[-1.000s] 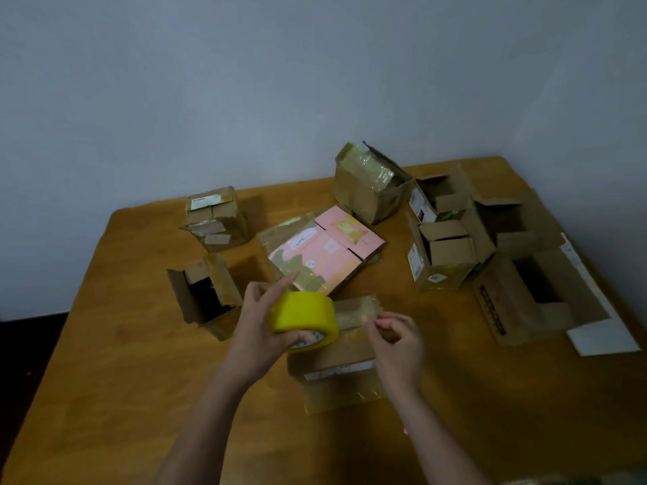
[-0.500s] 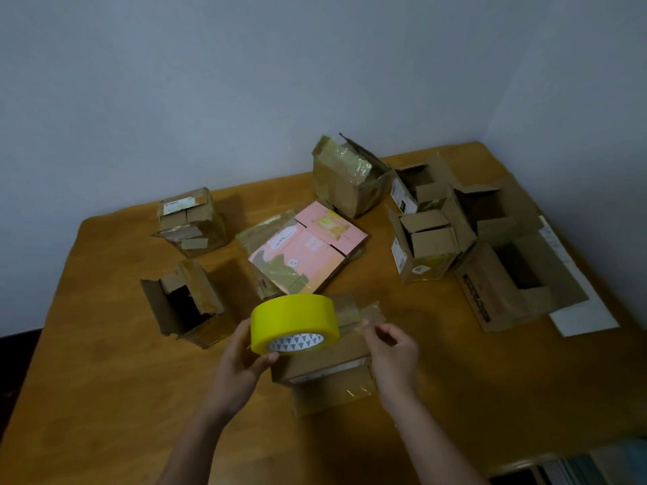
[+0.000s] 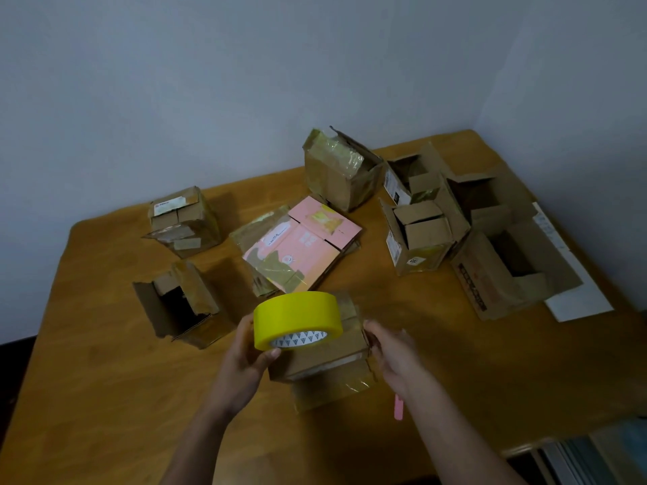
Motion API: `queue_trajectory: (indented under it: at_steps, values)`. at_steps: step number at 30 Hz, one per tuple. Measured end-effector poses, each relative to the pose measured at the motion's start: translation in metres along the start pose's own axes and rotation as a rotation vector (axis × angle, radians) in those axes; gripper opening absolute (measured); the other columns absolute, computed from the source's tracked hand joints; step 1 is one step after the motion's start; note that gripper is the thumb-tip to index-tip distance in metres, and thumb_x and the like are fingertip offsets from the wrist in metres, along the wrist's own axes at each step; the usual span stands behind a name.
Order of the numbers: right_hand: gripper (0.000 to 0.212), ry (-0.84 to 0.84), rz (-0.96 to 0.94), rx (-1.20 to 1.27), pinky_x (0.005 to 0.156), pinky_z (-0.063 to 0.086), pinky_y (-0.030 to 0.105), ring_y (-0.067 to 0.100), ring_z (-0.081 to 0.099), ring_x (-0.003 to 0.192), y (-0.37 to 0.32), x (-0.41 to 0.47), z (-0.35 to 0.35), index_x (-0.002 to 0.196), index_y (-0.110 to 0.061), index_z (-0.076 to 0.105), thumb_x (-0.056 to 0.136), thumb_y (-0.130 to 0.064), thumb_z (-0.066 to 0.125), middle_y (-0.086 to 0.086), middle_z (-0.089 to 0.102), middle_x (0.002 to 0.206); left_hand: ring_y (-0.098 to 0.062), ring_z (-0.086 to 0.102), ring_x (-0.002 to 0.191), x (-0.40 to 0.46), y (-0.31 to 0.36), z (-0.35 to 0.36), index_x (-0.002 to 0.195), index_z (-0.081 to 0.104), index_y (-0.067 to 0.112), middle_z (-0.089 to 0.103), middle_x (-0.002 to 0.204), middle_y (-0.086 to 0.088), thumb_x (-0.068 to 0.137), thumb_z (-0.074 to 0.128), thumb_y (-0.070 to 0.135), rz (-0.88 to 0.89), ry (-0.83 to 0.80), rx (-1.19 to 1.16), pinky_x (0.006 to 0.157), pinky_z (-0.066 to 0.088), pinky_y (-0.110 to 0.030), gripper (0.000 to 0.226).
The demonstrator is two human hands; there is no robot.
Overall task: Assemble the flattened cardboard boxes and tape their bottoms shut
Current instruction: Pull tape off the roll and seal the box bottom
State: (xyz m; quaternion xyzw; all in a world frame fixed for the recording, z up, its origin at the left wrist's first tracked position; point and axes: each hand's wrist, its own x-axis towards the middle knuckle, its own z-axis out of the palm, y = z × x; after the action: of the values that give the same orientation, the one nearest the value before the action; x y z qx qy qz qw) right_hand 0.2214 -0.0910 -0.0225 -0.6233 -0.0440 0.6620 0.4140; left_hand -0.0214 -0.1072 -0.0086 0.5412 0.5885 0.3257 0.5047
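Two hands: left hand grips yellow tape roll; right hand now holds the box's 3 o'clock edge.
Change: roll rose higher.
Box: table middle, under roll.
Meaning: taping soon.

Your left hand has tilted the yellow tape roll flat above the small box. Your right hand has dropped from pinching near the box top to its right side.

The tape roll sits above the near box, flattened boxes behind it.
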Motion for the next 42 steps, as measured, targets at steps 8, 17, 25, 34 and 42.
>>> queue_trajectory:
  at_steps: [8, 17, 25, 34, 42]
  values:
    - [0.038, 0.017, -0.666, -0.496, 0.085, 0.046, 0.008, 0.000, 0.054, 0.118, 0.024, -0.001, -0.007, 0.115, -0.029, 0.064, 0.095, 0.001, 0.052, -0.014, 0.060, 0.127, -0.010, 0.057, 0.113, 0.000, -0.001, -0.001, 0.134, 0.044, 0.019, 0.058, 0.123, 0.001, 0.088, 0.060, 0.011, 0.014, -0.013, -0.010, 0.083, 0.051, -0.021, 0.049]
    - [0.097, -0.270, -0.944, -1.286, 0.116, 0.012, 0.021, 0.001, -0.018, 0.145, 0.033, 0.009, -0.005, 0.151, -0.029, -0.009, 0.090, -0.018, 0.065, -0.019, -0.020, 0.158, -0.009, 0.060, 0.111, 0.001, 0.000, 0.006, 0.130, 0.048, 0.018, 0.060, 0.124, -0.001, 0.089, 0.060, -0.004, 0.003, 0.039, -0.098, 0.079, 0.052, -0.019, 0.049]
    - [0.095, -0.144, -0.956, -1.582, 0.121, 0.011, 0.033, 0.011, -0.009, 0.146, 0.031, 0.012, -0.006, 0.149, -0.024, -0.011, 0.091, -0.017, 0.064, -0.010, -0.023, 0.158, -0.005, 0.061, 0.112, -0.016, -0.001, -0.033, 0.133, 0.049, 0.020, 0.058, 0.127, 0.000, 0.086, 0.059, -0.011, 0.003, 0.128, -0.100, 0.079, 0.053, -0.017, 0.057]
    - [0.102, -0.067, -1.115, -1.894, 0.109, 0.021, 0.042, 0.034, 0.029, 0.142, 0.046, 0.007, 0.015, 0.142, 0.004, 0.036, 0.064, -0.042, 0.084, 0.023, 0.028, 0.154, -0.001, 0.061, 0.109, -0.021, 0.003, -0.040, 0.124, 0.051, 0.027, 0.060, 0.123, 0.008, 0.085, 0.066, -0.005, 0.053, 0.132, 0.025, 0.082, 0.053, -0.018, 0.053]
    - [0.121, -0.030, -1.090, -1.891, 0.111, 0.019, 0.039, 0.031, 0.026, 0.144, 0.044, 0.002, 0.018, 0.148, 0.000, 0.023, 0.057, -0.045, 0.089, 0.019, 0.024, 0.157, -0.018, 0.057, 0.115, -0.036, -0.011, -0.075, 0.122, 0.048, 0.038, 0.051, 0.132, 0.004, 0.083, 0.066, -0.009, 0.008, 0.250, 0.079, 0.084, 0.051, -0.023, 0.064]
